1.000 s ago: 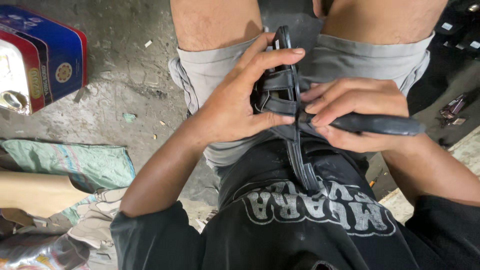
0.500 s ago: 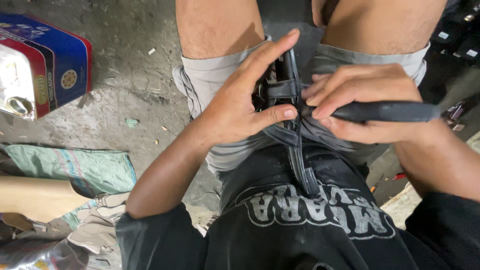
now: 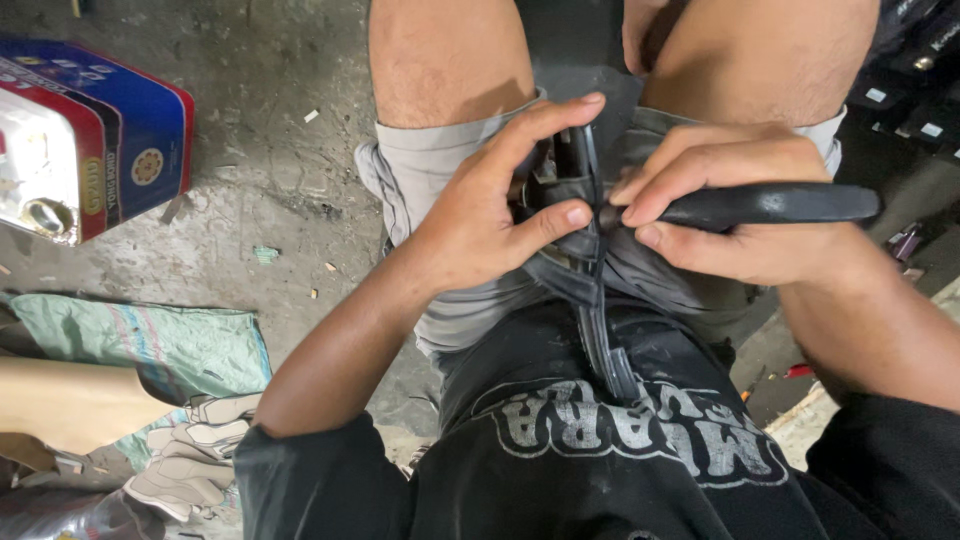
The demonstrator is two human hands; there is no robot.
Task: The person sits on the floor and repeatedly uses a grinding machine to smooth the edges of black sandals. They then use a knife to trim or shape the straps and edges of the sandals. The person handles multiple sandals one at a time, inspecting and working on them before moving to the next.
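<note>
Clearly both grips are clamped: left hand (image 3: 470,225) pinching dark folded straps (image 3: 590,290), right hand (image 3: 745,215) around a black tool handle (image 3: 770,203).

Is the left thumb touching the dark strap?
Touching. The head view shows the left hand with its thumb tip pressed flat on the dark strap, no gap between them, just beside the black tool that the right hand holds.
</note>
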